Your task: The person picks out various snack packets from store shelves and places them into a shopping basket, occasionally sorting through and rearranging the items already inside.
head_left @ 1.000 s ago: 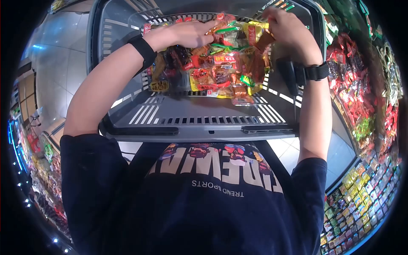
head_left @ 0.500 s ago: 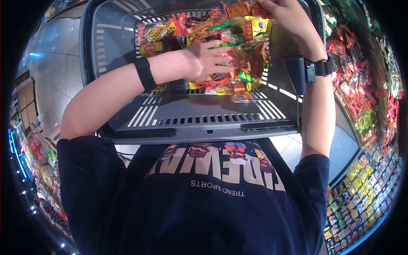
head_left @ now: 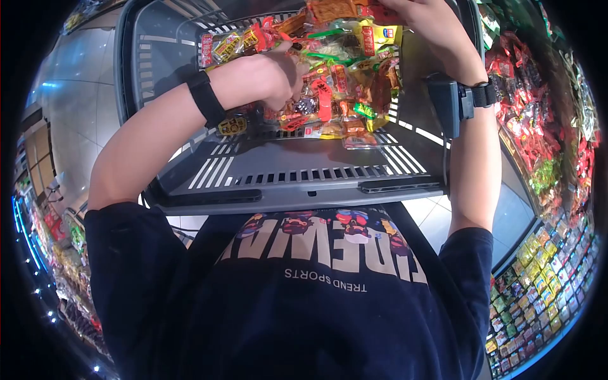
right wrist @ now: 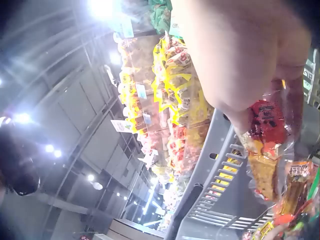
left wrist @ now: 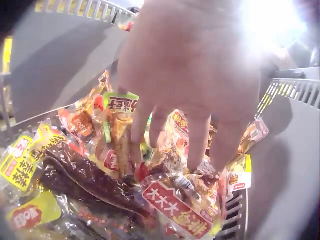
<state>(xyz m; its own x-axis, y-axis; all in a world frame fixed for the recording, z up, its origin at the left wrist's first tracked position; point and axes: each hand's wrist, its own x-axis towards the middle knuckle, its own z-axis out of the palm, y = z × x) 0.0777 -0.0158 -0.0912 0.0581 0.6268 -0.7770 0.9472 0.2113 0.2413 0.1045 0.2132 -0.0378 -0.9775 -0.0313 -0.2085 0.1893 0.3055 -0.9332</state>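
My right hand (head_left: 434, 28) grips a clear snack packet (right wrist: 264, 172) with brown food and a red label, at the far side of the shopping basket; in the head view this packet lies over the pile's far edge. My left hand (head_left: 275, 76) is over the left-middle of the snack pile. In the left wrist view, the fingers of the left hand (left wrist: 187, 75) point down, apart, with the tips among the packets. Below them lie a red-labelled packet (left wrist: 175, 207) and a packet of dark brown food (left wrist: 90, 180).
The grey basket (head_left: 304, 199) has slotted walls and stands against the front of the person's dark shirt (head_left: 285, 329). Shelves of red snack packets (head_left: 516, 120) run along the right, with rows of small colourful packs (head_left: 538, 285) nearer. Pale floor tiles (head_left: 79, 104) show at left.
My right hand moved from the pile to the basket's far side, and its packet then shifted left. My left hand moved nearer across the pile with fingers spread, then drew back to the left.
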